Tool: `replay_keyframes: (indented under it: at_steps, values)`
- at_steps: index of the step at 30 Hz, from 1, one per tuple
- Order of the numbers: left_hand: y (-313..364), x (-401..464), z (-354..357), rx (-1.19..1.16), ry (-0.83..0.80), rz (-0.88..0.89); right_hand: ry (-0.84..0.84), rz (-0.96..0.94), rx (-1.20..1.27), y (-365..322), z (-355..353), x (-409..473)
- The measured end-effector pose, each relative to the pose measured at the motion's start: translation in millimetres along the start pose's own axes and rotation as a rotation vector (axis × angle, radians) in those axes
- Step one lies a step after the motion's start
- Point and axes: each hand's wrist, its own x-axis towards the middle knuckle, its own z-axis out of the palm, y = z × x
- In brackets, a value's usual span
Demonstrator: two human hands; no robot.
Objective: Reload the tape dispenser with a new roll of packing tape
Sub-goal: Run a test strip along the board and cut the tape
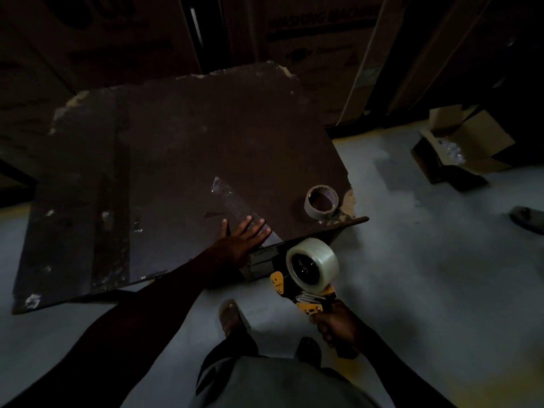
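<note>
A yellow and black tape dispenser (306,293) carries a full roll of clear packing tape (322,262) on its hub. My right hand (335,325) grips the dispenser's handle just off the near corner of the dark table (176,142). A strip of clear tape (235,207) runs from the dispenser across the tabletop. My left hand (241,240) lies flat on that strip with fingers spread and straight. An empty cardboard tape core (321,203) stands on the table near its right corner.
Large cardboard boxes stand behind the table. An open cardboard box (462,145) with clear wrap inside sits on the grey floor to the right. My feet (232,316) are on the floor below the table edge. A dark object (527,219) lies at the far right.
</note>
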Motion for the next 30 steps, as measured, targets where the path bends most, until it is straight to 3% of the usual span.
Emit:
replay_keyframes:
  at_steps: [10,13,17,21,30]
  values:
    - [0,-2,-19,-0.078,-0.028,0.019,-0.151,-0.008,0.226,-44,11,-13]
    - [-4,-7,-38,-0.27,-0.009,0.03,-0.191,0.013,0.33,-69,18,-12]
    - [-29,-12,-49,-0.777,0.176,0.031,-0.224,0.038,0.437,-107,31,-4]
    - [-62,-23,-61,-1.107,0.27,-0.049,-0.257,0.039,0.527,-141,47,16]
    - [-99,-60,-102,-1.267,0.409,-0.094,-0.332,-0.02,0.56,-219,87,56]
